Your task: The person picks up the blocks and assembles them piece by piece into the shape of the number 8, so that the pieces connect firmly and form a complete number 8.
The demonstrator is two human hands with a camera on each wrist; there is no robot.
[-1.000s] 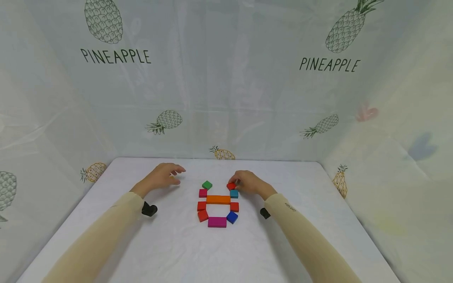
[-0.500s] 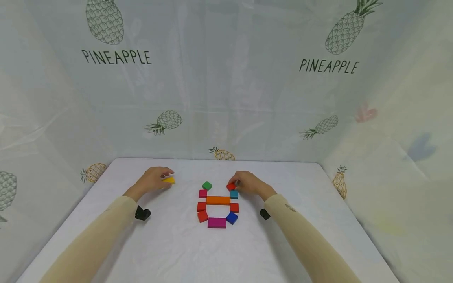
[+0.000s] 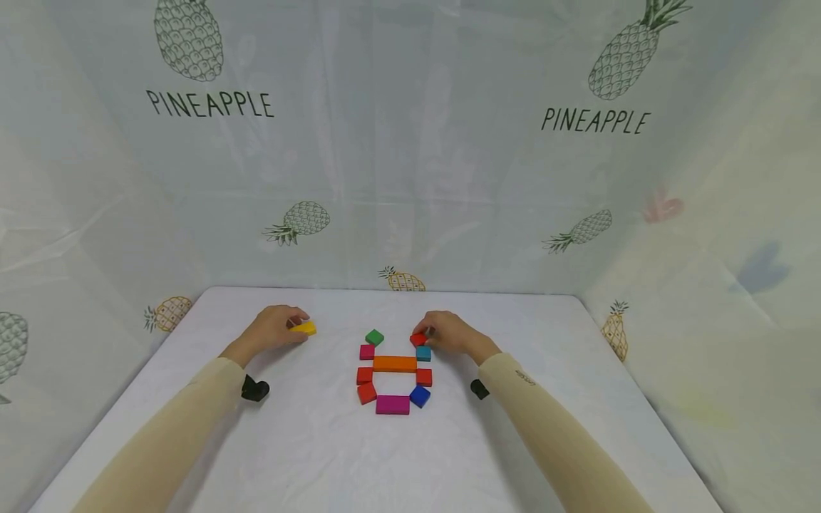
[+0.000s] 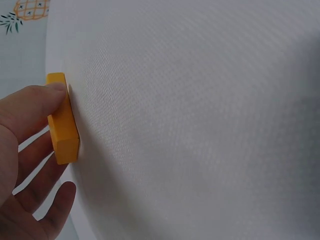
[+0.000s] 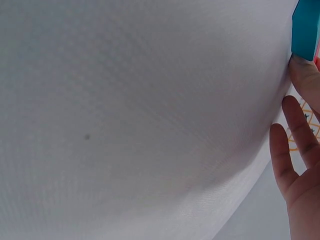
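Note:
My left hand [image 3: 272, 328] pinches a yellow block [image 3: 304, 328] low over the table, left of a layout of coloured blocks. Up close in the left wrist view, the thumb lies on the long face of the yellow block [image 4: 63, 122], with fingers behind it. At the layout's far right corner, my right hand [image 3: 449, 332] holds a red block [image 3: 418, 340] between thumb and fingers, just beyond a teal block [image 3: 423, 353]. The right wrist view catches the teal block [image 5: 305, 30] beside the thumb; the red one is mostly hidden there.
The layout also has a green block [image 3: 375, 337], a pink block [image 3: 367, 352], a long orange block [image 3: 395, 364], several red ones, a blue block [image 3: 420, 396] and a magenta block [image 3: 393, 405]. All lie on a white table [image 3: 333, 463], with a pineapple-print curtain [image 3: 410, 157] behind.
My left hand has drawn back to the left and now has the yellow block in its fingers. The right hand stays at the red block.

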